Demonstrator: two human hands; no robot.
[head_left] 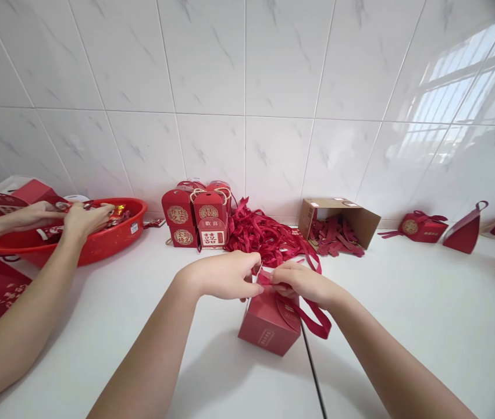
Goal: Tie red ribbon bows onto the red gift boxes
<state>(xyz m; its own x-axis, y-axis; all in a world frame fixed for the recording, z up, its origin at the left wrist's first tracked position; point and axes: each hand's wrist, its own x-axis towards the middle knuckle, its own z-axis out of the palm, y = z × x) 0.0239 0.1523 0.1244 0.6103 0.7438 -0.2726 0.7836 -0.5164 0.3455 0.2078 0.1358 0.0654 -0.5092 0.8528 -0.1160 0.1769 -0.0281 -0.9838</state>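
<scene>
A small red gift box [265, 329] stands on the white tabletop [404, 314] in front of me. A dark red ribbon [312, 317] loops from its top down its right side. My left hand [225, 274] pinches the ribbon at the top of the box, fingers closed. My right hand [302, 283] meets it from the right, fingers also closed on the ribbon.
A pile of red ribbons [264, 233] and finished red boxes [197, 218] sit by the tiled wall. A tipped cardboard box [338, 220] holds more ribbons. Another person's hands [84, 216] reach into a red basin [99, 238] at the left. More red boxes [422, 227] lie at the right.
</scene>
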